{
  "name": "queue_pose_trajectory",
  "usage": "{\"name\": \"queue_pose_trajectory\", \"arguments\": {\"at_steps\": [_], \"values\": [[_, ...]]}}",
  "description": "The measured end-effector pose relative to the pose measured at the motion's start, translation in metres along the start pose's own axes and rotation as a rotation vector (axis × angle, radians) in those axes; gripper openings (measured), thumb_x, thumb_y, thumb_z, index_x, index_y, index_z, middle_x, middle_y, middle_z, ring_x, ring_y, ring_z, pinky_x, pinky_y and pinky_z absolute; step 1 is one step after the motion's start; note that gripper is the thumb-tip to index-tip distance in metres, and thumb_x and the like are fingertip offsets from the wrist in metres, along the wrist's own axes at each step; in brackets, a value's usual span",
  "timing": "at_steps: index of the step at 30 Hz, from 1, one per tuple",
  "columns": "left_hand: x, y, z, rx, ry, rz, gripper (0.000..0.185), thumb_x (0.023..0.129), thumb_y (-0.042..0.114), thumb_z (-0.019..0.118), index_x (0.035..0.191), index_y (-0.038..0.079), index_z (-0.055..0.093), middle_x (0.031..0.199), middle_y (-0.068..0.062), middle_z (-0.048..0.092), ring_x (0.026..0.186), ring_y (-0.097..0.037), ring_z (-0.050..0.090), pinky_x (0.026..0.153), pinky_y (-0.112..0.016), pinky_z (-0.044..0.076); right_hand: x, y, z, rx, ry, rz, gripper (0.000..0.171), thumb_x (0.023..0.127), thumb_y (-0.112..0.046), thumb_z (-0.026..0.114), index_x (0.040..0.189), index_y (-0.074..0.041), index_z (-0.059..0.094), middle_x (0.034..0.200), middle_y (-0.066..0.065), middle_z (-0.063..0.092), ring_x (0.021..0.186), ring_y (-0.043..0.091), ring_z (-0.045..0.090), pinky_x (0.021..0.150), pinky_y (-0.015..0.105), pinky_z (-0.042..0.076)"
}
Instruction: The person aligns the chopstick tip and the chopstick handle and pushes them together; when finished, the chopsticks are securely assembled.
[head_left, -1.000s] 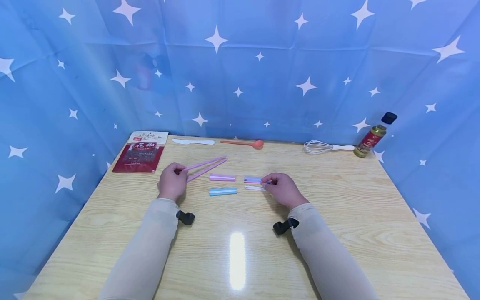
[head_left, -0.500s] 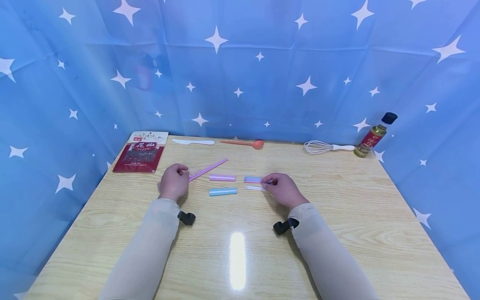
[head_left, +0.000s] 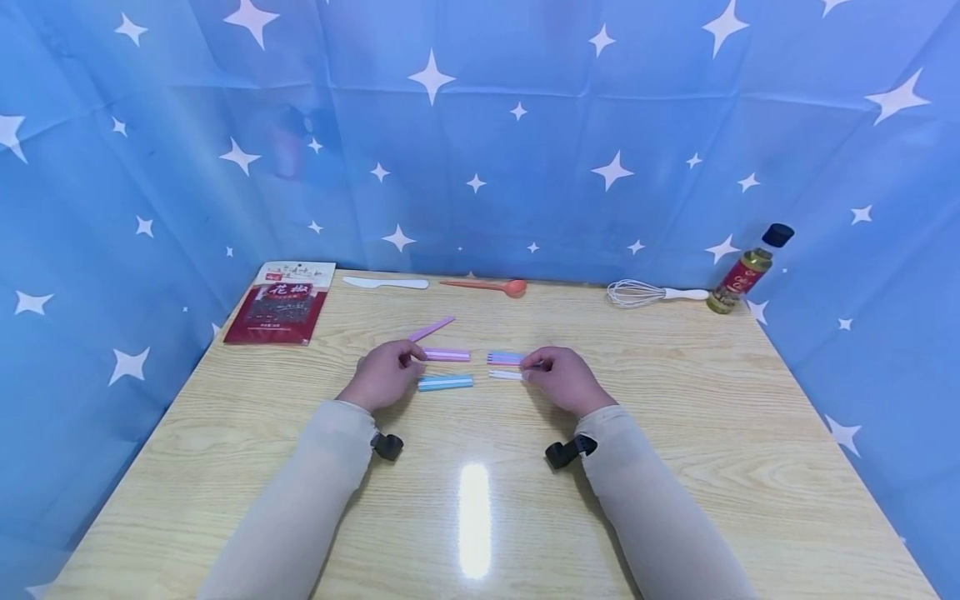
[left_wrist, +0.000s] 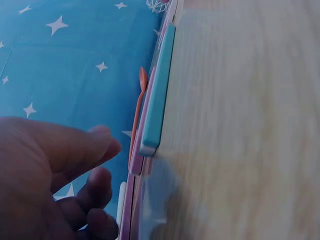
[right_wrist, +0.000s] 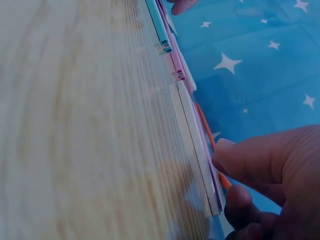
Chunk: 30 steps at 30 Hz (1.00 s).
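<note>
From the head view, I see my left hand pinching the near end of a long pink clip, which runs off toward 1 o'clock above the counter. The blue clip lies just at 3 o'clock of that hand, long axis left-right, the short pink clip behind it. My right hand has its fingertips narrowed on the white clip, beside the purple clip.

Left wrist view: the blue clip lies just past my loosely curled fingers.

Right wrist view: my thumb touches the white clip.
</note>
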<state>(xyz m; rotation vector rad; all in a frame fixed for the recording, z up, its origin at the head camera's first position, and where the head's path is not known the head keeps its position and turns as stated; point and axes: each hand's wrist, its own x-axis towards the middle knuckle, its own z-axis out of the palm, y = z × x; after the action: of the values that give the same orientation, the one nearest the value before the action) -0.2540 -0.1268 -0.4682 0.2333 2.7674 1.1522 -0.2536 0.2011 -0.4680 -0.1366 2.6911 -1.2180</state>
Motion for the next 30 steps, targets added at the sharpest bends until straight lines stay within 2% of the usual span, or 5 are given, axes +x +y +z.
{"name": "queue_pose_trajectory", "arguments": {"at_steps": [6,10,22,30], "values": [[-0.003,0.006,0.003,0.003,-0.064,0.057,0.003,0.102,0.017,0.069,0.101,0.016,0.072,0.091,-0.003,0.06,0.084,-0.021,0.054,0.079,-0.038,0.043,0.001,-0.002,0.0,-0.028,-0.008,0.016,0.01,0.099,-0.015,0.071,0.106,-0.014,0.078,0.109,0.007,0.069,0.09,0.025,0.055,0.079,0.036,0.045],[-0.004,0.007,0.004,0.015,-0.076,0.062,0.007,0.1,0.013,0.071,0.093,0.016,0.07,0.087,-0.003,0.057,0.082,-0.02,0.053,0.075,-0.036,0.043,0.001,-0.003,0.001,-0.06,-0.015,0.028,0.006,0.099,-0.013,0.072,0.103,-0.013,0.076,0.103,0.007,0.066,0.088,0.025,0.055,0.077,0.035,0.045],[-0.006,0.012,0.005,0.055,-0.093,0.05,0.01,0.097,0.01,0.073,0.09,0.015,0.069,0.085,-0.001,0.058,0.082,-0.02,0.053,0.075,-0.035,0.043,0.0,-0.006,0.001,-0.11,-0.027,0.027,0.003,0.099,-0.01,0.07,0.1,-0.008,0.073,0.088,0.005,0.059,0.078,0.022,0.053,0.069,0.032,0.044],[-0.006,0.012,0.005,0.077,-0.105,0.029,0.009,0.097,0.013,0.074,0.09,0.016,0.069,0.084,-0.001,0.059,0.079,-0.019,0.053,0.074,-0.034,0.043,0.001,-0.005,0.002,-0.109,-0.028,0.018,0.006,0.097,-0.01,0.072,0.099,-0.005,0.072,0.086,0.004,0.059,0.076,0.02,0.053,0.068,0.032,0.044]]}}
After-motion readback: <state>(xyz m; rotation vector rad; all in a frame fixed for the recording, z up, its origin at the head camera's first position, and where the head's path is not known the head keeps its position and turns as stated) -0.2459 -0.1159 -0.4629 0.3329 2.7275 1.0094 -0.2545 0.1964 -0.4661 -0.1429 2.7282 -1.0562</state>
